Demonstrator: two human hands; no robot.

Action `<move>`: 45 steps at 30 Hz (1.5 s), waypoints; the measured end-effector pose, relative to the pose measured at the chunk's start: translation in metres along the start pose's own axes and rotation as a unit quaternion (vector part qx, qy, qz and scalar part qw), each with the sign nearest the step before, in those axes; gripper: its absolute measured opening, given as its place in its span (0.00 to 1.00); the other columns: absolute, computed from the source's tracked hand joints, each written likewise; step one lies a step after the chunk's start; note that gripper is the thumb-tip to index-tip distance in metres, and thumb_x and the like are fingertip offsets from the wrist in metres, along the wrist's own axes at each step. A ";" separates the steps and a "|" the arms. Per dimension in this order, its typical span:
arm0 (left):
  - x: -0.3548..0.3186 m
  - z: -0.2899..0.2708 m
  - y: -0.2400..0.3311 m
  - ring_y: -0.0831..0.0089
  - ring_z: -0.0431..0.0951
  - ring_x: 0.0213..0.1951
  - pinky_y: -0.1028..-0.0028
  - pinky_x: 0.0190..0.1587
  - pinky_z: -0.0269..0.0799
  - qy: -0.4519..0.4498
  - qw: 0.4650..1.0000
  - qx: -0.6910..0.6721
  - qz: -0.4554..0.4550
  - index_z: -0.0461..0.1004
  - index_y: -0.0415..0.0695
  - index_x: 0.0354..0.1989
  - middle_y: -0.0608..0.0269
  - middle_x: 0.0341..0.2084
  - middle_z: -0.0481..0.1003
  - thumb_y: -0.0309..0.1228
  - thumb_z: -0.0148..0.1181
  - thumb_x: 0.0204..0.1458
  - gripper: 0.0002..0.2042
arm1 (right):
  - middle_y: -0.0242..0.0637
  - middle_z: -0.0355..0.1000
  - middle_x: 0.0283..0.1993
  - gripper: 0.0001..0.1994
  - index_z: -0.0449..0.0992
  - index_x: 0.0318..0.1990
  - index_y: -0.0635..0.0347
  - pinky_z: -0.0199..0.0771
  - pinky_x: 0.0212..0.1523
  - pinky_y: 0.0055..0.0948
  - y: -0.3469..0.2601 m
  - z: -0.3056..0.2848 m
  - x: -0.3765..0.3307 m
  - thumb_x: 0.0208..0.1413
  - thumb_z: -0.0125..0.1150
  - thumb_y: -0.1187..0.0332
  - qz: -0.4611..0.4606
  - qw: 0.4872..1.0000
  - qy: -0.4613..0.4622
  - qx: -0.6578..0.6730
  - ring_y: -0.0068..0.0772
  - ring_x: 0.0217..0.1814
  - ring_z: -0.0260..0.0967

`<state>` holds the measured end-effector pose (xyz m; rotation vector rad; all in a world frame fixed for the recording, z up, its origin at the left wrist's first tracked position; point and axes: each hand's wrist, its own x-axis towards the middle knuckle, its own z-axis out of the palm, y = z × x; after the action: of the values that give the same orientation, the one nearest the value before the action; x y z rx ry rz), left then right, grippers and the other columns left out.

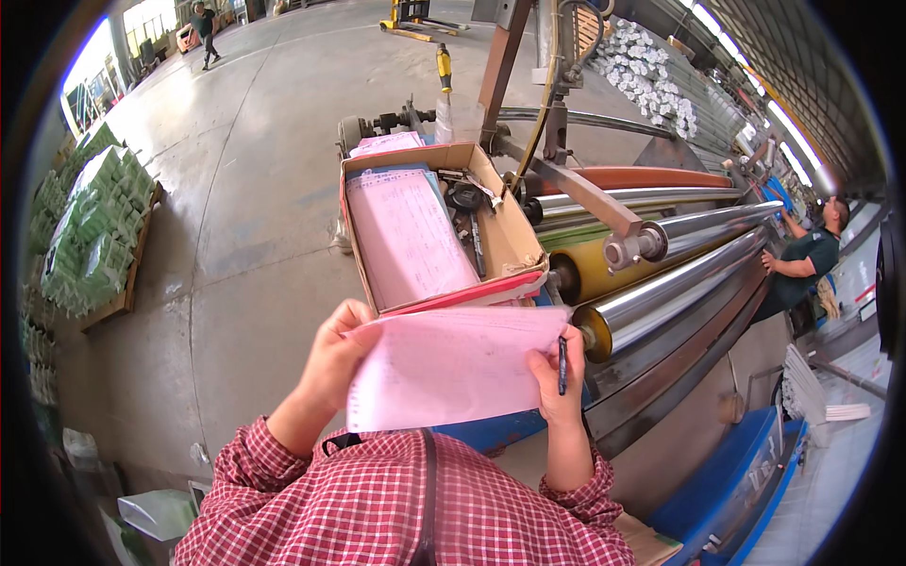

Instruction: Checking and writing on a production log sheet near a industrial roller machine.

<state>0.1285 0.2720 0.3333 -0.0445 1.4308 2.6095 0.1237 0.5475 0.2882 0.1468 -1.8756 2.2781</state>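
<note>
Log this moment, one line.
left hand: gripping pink sheet | right hand: gripping same sheet, black pen | beyond: open cardboard box

Held pink page [453, 373]: writing illegible | pink sheet [406, 231] in carton [517, 243]: writing too small to read

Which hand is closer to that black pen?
Right: the right hand holds the black pen at the right edge of the pink sheet. The left hand is across the sheet, pinching its left side.

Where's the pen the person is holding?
In the head view, the pen is right of centre, in the right hand, beside the right edge of the pink sheet.
</note>
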 end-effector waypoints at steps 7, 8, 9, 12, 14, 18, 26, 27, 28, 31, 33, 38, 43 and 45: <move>-0.028 -0.006 -0.085 0.75 0.72 0.29 0.75 0.32 0.69 0.025 0.956 0.273 -0.101 0.62 0.35 0.37 0.58 0.26 0.72 0.25 0.58 0.44 0.14 | 0.45 0.66 0.38 0.18 0.61 0.43 0.65 0.67 0.39 0.28 0.004 -0.048 -0.015 0.42 0.57 0.77 -0.012 0.934 0.009 -0.356 0.36 0.38 0.67; -0.028 -0.005 -0.093 0.75 0.72 0.28 0.74 0.31 0.69 0.025 0.943 0.324 -0.078 0.62 0.35 0.35 0.57 0.25 0.72 0.27 0.60 0.43 0.15 | 0.48 0.66 0.38 0.18 0.61 0.43 0.65 0.67 0.39 0.29 0.001 -0.049 -0.016 0.42 0.57 0.77 0.018 0.920 0.008 -0.392 0.39 0.37 0.67; -0.030 -0.002 -0.095 0.71 0.72 0.27 0.73 0.31 0.68 0.018 0.920 0.384 -0.084 0.61 0.35 0.33 0.55 0.24 0.72 0.28 0.61 0.41 0.16 | 0.51 0.66 0.38 0.18 0.62 0.42 0.63 0.66 0.39 0.34 0.001 -0.051 -0.017 0.41 0.58 0.77 0.043 0.911 0.008 -0.409 0.45 0.36 0.66; -0.033 0.002 -0.105 0.66 0.71 0.23 0.69 0.28 0.66 0.029 0.905 0.420 -0.060 0.61 0.37 0.31 0.55 0.19 0.69 0.26 0.58 0.40 0.13 | 0.48 0.68 0.38 0.17 0.64 0.40 0.62 0.65 0.40 0.38 -0.007 -0.056 -0.014 0.39 0.58 0.76 -0.203 0.738 0.006 -0.643 0.47 0.37 0.65; -0.033 0.002 -0.104 0.65 0.70 0.23 0.69 0.28 0.66 0.031 0.902 0.429 -0.049 0.61 0.37 0.30 0.56 0.18 0.68 0.26 0.57 0.40 0.12 | 0.46 0.69 0.37 0.15 0.65 0.37 0.61 0.64 0.41 0.40 -0.014 -0.047 -0.014 0.38 0.59 0.76 -0.237 0.748 0.039 -0.619 0.47 0.37 0.64; -0.033 0.003 -0.104 0.68 0.69 0.22 0.70 0.27 0.65 0.036 0.889 0.455 -0.029 0.62 0.37 0.31 0.57 0.18 0.68 0.25 0.56 0.41 0.11 | 0.45 0.71 0.35 0.09 0.65 0.36 0.64 0.65 0.42 0.36 -0.014 -0.006 -0.030 0.46 0.54 0.74 -0.264 0.873 -0.102 -0.398 0.40 0.35 0.67; -0.038 -0.004 -0.121 0.73 0.66 0.21 0.73 0.27 0.65 0.094 0.921 0.378 0.005 0.64 0.36 0.38 0.60 0.20 0.68 0.26 0.55 0.44 0.13 | 0.41 0.70 0.35 0.20 0.65 0.43 0.67 0.65 0.37 0.27 0.029 -0.016 -0.031 0.53 0.39 0.57 0.077 0.983 -0.169 -0.004 0.28 0.36 0.66; -0.040 -0.004 -0.122 0.71 0.69 0.24 0.73 0.29 0.67 0.098 0.913 0.397 -0.011 0.63 0.35 0.39 0.57 0.22 0.69 0.29 0.57 0.43 0.16 | 0.41 0.69 0.36 0.15 0.65 0.42 0.67 0.65 0.38 0.25 0.033 -0.021 -0.029 0.52 0.42 0.65 0.073 0.975 -0.210 -0.021 0.26 0.36 0.65; -0.042 -0.004 -0.123 0.69 0.71 0.27 0.72 0.31 0.68 0.101 0.903 0.416 -0.026 0.61 0.34 0.41 0.55 0.25 0.70 0.31 0.59 0.42 0.20 | 0.41 0.69 0.36 0.15 0.65 0.42 0.67 0.65 0.38 0.25 0.031 -0.020 -0.030 0.52 0.42 0.65 0.075 0.974 -0.211 -0.021 0.26 0.36 0.65; -0.050 -0.001 -0.127 0.63 0.74 0.35 0.69 0.37 0.70 0.066 0.926 0.368 -0.049 0.59 0.33 0.42 0.47 0.32 0.71 0.35 0.62 0.40 0.25 | 0.40 0.69 0.33 0.13 0.66 0.40 0.68 0.65 0.38 0.24 0.021 -0.011 -0.035 0.48 0.49 0.70 0.099 0.971 -0.205 -0.075 0.24 0.36 0.65; -0.048 0.001 -0.123 0.61 0.73 0.38 0.69 0.40 0.69 0.066 0.925 0.368 -0.070 0.58 0.33 0.42 0.45 0.34 0.71 0.35 0.62 0.40 0.25 | 0.32 0.68 0.26 0.07 0.69 0.33 0.65 0.64 0.27 0.19 0.021 -0.006 -0.039 0.44 0.54 0.77 0.078 0.962 -0.227 -0.132 0.18 0.27 0.63; -0.047 -0.005 -0.134 0.60 0.73 0.39 0.68 0.42 0.69 0.068 0.932 0.350 -0.070 0.58 0.32 0.41 0.43 0.36 0.70 0.34 0.62 0.41 0.25 | 0.33 0.70 0.26 0.06 0.70 0.32 0.65 0.66 0.29 0.18 0.024 0.009 -0.047 0.45 0.55 0.76 0.077 0.930 -0.308 -0.185 0.17 0.28 0.66; -0.048 0.001 -0.130 0.61 0.74 0.38 0.68 0.41 0.69 0.066 0.925 0.369 -0.058 0.59 0.32 0.40 0.44 0.34 0.71 0.33 0.61 0.41 0.23 | 0.35 0.70 0.24 0.04 0.71 0.29 0.65 0.65 0.27 0.21 0.022 0.015 -0.047 0.43 0.55 0.77 -0.063 0.912 -0.311 -0.262 0.24 0.26 0.67; -0.048 0.000 -0.135 0.61 0.74 0.36 0.68 0.39 0.69 0.072 0.929 0.359 -0.055 0.60 0.32 0.38 0.45 0.32 0.71 0.33 0.61 0.41 0.21 | 0.36 0.69 0.24 0.04 0.71 0.28 0.65 0.65 0.27 0.22 0.020 0.011 -0.045 0.42 0.55 0.77 -0.088 0.910 -0.285 -0.289 0.25 0.25 0.67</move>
<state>0.1970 0.3369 0.2261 -0.2172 2.2643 1.8775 0.1632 0.5298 0.2628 0.9273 -2.5948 1.5628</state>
